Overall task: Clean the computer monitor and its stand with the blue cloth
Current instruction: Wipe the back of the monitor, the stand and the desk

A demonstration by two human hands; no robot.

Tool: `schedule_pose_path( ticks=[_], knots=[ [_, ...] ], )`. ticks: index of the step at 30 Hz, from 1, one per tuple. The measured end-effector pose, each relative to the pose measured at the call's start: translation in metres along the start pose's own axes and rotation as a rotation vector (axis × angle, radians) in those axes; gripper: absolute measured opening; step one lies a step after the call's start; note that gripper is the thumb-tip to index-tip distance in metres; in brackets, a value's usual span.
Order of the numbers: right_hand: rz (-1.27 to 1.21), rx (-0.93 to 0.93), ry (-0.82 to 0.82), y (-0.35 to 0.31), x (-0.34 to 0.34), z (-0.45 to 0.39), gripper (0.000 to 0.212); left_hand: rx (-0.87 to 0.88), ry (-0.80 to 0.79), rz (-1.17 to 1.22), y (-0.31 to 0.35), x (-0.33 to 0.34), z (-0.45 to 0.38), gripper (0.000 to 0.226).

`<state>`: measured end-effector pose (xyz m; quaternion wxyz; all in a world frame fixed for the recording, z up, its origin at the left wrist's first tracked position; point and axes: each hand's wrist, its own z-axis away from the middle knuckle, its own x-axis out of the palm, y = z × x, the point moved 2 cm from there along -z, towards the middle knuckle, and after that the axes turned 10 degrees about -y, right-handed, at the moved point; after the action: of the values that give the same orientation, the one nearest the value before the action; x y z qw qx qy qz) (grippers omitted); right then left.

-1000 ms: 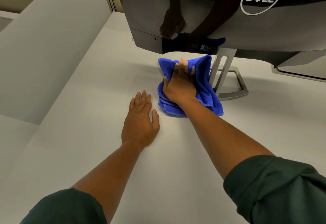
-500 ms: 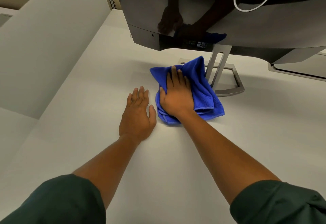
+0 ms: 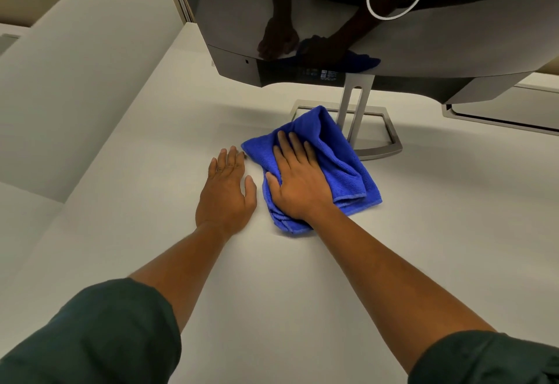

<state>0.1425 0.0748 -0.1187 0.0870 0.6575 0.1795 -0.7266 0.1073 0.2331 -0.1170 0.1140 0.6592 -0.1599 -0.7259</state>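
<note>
Head | blue cloth [image 3: 338,166] flat under right hand [image 3: 298,190] fingers [image 3: 295,146]

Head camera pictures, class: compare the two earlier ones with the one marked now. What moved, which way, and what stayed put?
The right hand, pressing flat on the blue cloth, has drawn it back across the desk towards the person, away from the monitor stand, uncovering more of the stand's base. Nothing was picked up or let go. The left hand stays flat on the desk beside the cloth; the monitor is unmoved.
</note>
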Motion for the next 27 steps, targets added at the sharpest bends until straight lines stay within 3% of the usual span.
schedule_pose_path(
  ticks=[7, 11, 15, 20, 23, 27],
  knots=[
    [-0.072, -0.001, 0.026, 0.013, 0.001, 0.029, 0.064, -0.023, -0.002, 0.006, 0.004, -0.002, 0.003, 0.063],
    [-0.242, 0.039, 0.074, 0.024, -0.002, 0.052, 0.060, -0.024, -0.006, -0.001, 0.004, -0.002, 0.004, 0.058],
    [-0.484, 0.171, 0.423, 0.036, -0.011, 0.069, 0.041, -0.022, 0.009, 0.015, 0.005, -0.003, 0.006, 0.056],
    [-0.502, 0.462, 0.743, 0.063, -0.023, 0.076, 0.036, -0.020, 0.005, 0.021, 0.006, -0.003, 0.006, 0.055],
    [-0.432, 0.474, 0.758, 0.073, -0.033, 0.071, 0.035, -0.015, 0.000, 0.027, 0.005, -0.002, 0.005, 0.056],
    [-0.353, 0.433, 0.637, 0.070, -0.036, 0.059, 0.039, -0.015, -0.001, 0.025, 0.005, -0.003, 0.006, 0.057]
  ],
)
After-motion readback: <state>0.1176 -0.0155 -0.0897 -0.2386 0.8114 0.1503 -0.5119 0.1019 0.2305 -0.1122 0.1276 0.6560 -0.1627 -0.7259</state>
